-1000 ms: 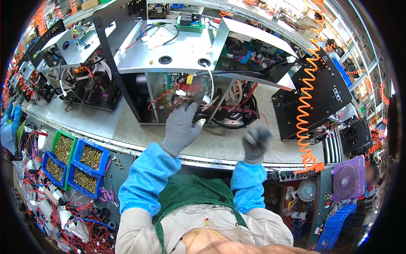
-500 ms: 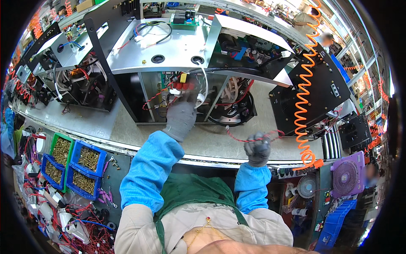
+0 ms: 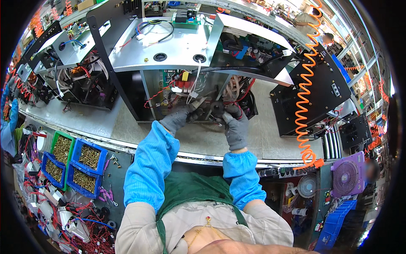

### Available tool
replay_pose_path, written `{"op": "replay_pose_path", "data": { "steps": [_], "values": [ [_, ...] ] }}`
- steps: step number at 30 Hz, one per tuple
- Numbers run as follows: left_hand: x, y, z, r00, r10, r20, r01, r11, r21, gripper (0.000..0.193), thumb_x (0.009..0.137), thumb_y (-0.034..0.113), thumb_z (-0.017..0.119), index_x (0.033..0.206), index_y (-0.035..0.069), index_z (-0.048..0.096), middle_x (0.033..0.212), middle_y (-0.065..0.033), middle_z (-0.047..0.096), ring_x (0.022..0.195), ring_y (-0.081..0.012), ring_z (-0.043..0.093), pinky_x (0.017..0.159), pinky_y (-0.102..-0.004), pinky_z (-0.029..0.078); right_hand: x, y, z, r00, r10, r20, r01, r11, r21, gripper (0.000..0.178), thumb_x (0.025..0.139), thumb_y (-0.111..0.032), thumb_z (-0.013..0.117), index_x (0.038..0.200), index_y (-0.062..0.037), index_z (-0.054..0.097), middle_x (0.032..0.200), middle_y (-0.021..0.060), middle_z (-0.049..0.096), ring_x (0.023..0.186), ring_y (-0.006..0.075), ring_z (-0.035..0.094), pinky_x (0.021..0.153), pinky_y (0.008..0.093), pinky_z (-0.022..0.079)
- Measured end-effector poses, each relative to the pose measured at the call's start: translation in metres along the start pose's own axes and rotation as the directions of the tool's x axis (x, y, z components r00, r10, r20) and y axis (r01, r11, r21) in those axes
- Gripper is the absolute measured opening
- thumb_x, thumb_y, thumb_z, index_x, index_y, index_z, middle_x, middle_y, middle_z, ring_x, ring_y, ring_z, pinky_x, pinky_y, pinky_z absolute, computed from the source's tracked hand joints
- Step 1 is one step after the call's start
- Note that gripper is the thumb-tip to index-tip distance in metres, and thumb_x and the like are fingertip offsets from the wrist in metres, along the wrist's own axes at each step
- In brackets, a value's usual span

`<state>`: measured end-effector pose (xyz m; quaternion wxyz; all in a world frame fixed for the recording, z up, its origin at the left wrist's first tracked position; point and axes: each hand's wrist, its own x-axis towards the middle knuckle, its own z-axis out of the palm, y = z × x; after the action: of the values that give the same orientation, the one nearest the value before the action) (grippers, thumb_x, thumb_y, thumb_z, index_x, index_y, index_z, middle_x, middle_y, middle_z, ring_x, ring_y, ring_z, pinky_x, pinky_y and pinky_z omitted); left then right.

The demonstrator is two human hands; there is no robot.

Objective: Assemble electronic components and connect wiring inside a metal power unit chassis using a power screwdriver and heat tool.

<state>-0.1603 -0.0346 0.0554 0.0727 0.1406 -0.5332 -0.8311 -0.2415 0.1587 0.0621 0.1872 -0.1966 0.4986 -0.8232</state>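
Observation:
Both my hands wear grey gloves and meet at the open front of a metal machine housing (image 3: 148,95). My left hand (image 3: 181,118) is closed at the lower end of thin white wires (image 3: 198,76), which hang from a grommet in the top panel; a small white tag or connector (image 3: 193,95) sits on them. Close beside it, my right hand (image 3: 235,127) has its fingers curled around a red-and-black twisted wire (image 3: 239,111). The fingertips are partly blurred and dark against the interior. Behind them are red parts and a white plug (image 3: 176,89) on a board.
Black cable (image 3: 237,69) crosses the housing front. A coiled orange hose (image 3: 302,106) hangs at the right before a black machine (image 3: 311,91). Blue bins (image 3: 88,157) of brass screws and a heap of red wires (image 3: 91,220) lie at the left; a purple fan (image 3: 347,172) stands right.
My right hand has moved up and left from the bench edge to the housing with the twisted wire. My left hand has lowered slightly, and the white wires now hang straighter.

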Motion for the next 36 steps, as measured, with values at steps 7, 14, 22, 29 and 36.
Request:
{"op": "replay_pose_path", "data": {
  "steps": [7,14,22,29,36],
  "values": [
    [0.006,-0.024,-0.014,0.927,0.374,-0.001,-0.328,0.814,0.479,0.033,0.088,0.015,0.063,0.120,0.006,0.059,0.109,-0.0058,0.065,0.095,-0.0165,0.062,0.082,-0.0281,0.051,0.012,0.014,0.057,0.971,-0.238,0.035,0.235,0.912,-0.337,0.033,0.077,-0.004,0.071,0.108,-0.0012,0.059,0.094,0.0047,0.066,0.081,0.0109,0.061,0.072,0.0250,0.050],
    [-0.017,-0.002,-0.004,0.921,0.374,-0.109,-0.294,0.851,0.436,0.053,0.082,0.004,0.059,0.134,0.002,0.048,0.125,-0.0115,0.058,0.110,-0.0186,0.056,0.087,-0.0313,0.048,0.022,0.016,0.062,0.774,-0.632,0.028,0.453,0.523,-0.722,0.029,0.077,-0.015,0.073,0.101,-0.0035,0.062,0.089,0.0120,0.068,0.078,0.0228,0.067,0.070,0.0329,0.051],
    [-0.032,0.006,-0.014,0.961,0.225,0.159,-0.131,0.880,-0.457,0.049,0.086,0.020,0.060,0.131,0.004,0.050,0.128,-0.0139,0.057,0.116,-0.0258,0.055,0.099,-0.0327,0.041,0.023,0.005,0.057,0.737,-0.672,0.076,0.440,0.392,-0.808,0.033,0.077,-0.013,0.073,0.106,-0.0024,0.062,0.090,0.0112,0.067,0.079,0.0222,0.065,0.070,0.0324,0.051],
    [-0.018,0.017,0.032,0.787,0.586,-0.194,-0.377,0.706,0.600,0.031,0.083,0.018,0.065,0.112,0.006,0.064,0.102,-0.0141,0.068,0.093,-0.0231,0.065,0.081,-0.0324,0.050,0.018,0.000,0.028,0.961,-0.271,-0.050,0.217,0.856,-0.469,0.039,0.075,-0.013,0.072,0.110,-0.0019,0.059,0.092,0.0081,0.065,0.081,0.0134,0.059,0.072,0.0284,0.049],
    [-0.010,0.008,0.043,0.740,0.624,-0.250,-0.403,0.710,0.578,0.024,0.084,0.017,0.065,0.105,0.006,0.066,0.093,-0.0112,0.068,0.083,-0.0202,0.065,0.076,-0.0317,0.050,0.016,0.043,-0.002,0.968,-0.246,0.059,0.140,0.327,-0.935,0.037,0.076,-0.029,0.070,0.104,-0.0056,0.060,0.097,0.0192,0.065,0.091,0.0395,0.061,0.075,0.0447,0.048]
  ]
}}
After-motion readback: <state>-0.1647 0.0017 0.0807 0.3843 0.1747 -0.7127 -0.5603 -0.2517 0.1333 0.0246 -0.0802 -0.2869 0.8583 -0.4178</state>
